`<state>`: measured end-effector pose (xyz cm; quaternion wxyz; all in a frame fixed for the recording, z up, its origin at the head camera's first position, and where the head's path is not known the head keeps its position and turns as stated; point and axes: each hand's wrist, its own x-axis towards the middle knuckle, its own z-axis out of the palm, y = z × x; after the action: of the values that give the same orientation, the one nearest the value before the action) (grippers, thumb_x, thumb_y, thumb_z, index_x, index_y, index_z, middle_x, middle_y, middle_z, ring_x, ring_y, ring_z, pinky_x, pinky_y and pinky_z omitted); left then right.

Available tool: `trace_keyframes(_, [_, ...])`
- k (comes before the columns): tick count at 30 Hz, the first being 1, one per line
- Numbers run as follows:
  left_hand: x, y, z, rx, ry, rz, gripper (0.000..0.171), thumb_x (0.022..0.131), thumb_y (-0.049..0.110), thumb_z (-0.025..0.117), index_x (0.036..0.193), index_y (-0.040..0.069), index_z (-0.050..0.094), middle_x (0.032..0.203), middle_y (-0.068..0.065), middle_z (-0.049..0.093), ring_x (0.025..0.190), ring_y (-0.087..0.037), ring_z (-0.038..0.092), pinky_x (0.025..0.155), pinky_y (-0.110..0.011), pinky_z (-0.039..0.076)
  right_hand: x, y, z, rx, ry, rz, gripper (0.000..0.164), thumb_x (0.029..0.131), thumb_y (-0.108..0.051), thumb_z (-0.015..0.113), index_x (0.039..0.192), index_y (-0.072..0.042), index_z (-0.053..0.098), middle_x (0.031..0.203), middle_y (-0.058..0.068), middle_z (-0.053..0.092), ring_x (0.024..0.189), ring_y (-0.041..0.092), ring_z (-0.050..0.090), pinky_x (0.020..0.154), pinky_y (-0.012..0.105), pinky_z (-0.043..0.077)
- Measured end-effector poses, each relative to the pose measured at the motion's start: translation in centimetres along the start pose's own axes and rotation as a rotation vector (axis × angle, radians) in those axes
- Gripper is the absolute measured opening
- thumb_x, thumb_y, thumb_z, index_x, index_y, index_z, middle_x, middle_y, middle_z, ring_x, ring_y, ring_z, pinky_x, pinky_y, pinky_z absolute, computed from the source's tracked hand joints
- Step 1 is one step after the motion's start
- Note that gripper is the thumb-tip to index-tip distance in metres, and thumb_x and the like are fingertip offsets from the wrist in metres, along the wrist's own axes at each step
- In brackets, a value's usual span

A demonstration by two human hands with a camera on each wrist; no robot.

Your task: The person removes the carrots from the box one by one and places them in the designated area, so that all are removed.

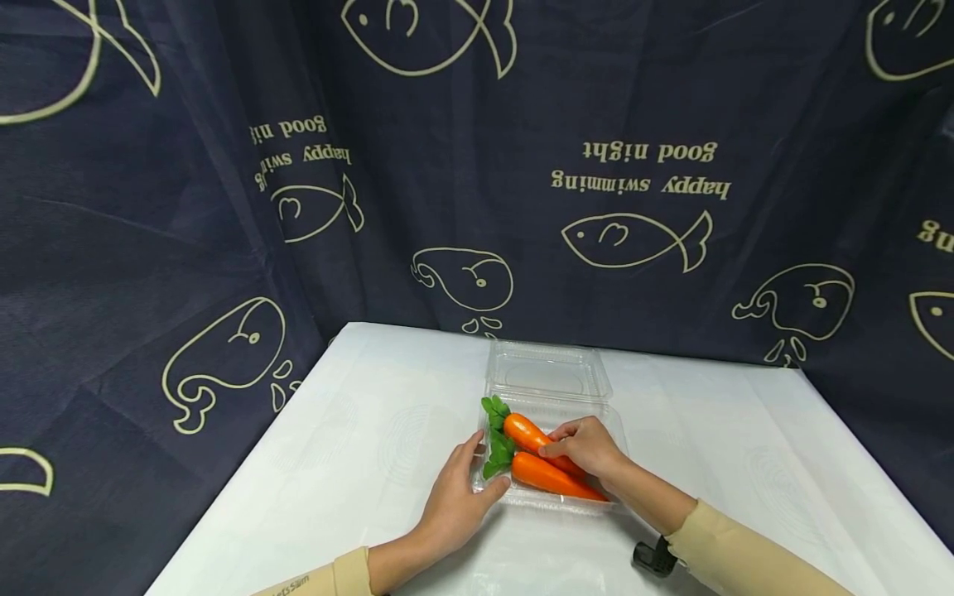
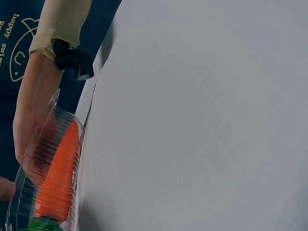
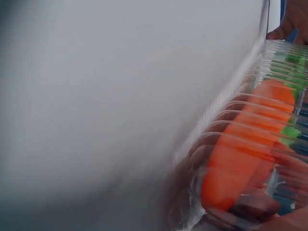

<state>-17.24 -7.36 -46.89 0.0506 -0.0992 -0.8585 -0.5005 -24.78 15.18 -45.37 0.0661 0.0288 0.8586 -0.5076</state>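
Head view: pinching upper carrot (image 1: 524,431) with right hand (image 1: 589,448), steadying clear container (image 1: 555,407) with loosely spread left hand (image 1: 455,499); best done lightly (without denting the plastic).

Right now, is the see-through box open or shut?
Open. Its lid lies folded back behind the box, and the right hand reaches in from above, touching a carrot.

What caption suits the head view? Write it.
Right grip pinches one of two carrots in an open clear container, left grip at its edge.
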Motion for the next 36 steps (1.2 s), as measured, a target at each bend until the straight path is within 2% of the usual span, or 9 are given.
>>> trace_keyframes(10, [0.0, 0.0, 0.0, 0.009, 0.005, -0.003, 0.078, 0.090, 0.034, 0.073, 0.153, 0.003, 0.038, 0.133, -0.007, 0.057, 0.124, -0.026, 0.055, 0.106, -0.052, 0.042, 0.4, -0.1, -0.3, -0.012, 0.002, -0.005, 0.021, 0.071, -0.019, 0.088, 0.084, -0.006, 0.076, 0.087, 0.002, 0.070, 0.083, 0.019, 0.056, 0.069, 0.029, 0.045])
trace_keyframes(24, [0.0, 0.0, 0.0, 0.001, -0.003, -0.018, 0.078, 0.091, 0.034, 0.073, 0.153, 0.003, 0.037, 0.134, -0.005, 0.056, 0.126, -0.027, 0.053, 0.108, -0.054, 0.041, 0.1, -1.1, -1.2, 0.016, 0.000, -0.018, 0.020, 0.070, -0.015, 0.089, 0.081, -0.005, 0.075, 0.076, 0.002, 0.070, 0.069, 0.018, 0.057, 0.060, 0.028, 0.045])
trace_keyframes(30, [-0.1, 0.1, 0.0, 0.000, 0.002, -0.022, 0.077, 0.091, 0.034, 0.073, 0.152, 0.004, 0.038, 0.135, -0.006, 0.056, 0.126, -0.027, 0.053, 0.108, -0.054, 0.041, 0.0, -1.7, -1.7, 0.049, -0.006, -0.013, 0.020, 0.071, -0.012, 0.087, 0.083, -0.004, 0.075, 0.078, 0.004, 0.072, 0.063, 0.017, 0.061, 0.058, 0.028, 0.049])
trace_keyframes(36, [-0.1, 0.1, 0.0, 0.000, 0.000, -0.021, 0.076, 0.091, 0.032, 0.073, 0.152, 0.004, 0.038, 0.134, -0.007, 0.056, 0.126, -0.027, 0.054, 0.108, -0.054, 0.041, -0.3, -2.2, -2.2, 0.037, -0.006, -0.010, 0.021, 0.071, -0.012, 0.087, 0.087, -0.004, 0.076, 0.080, 0.003, 0.072, 0.065, 0.016, 0.058, 0.057, 0.028, 0.047])
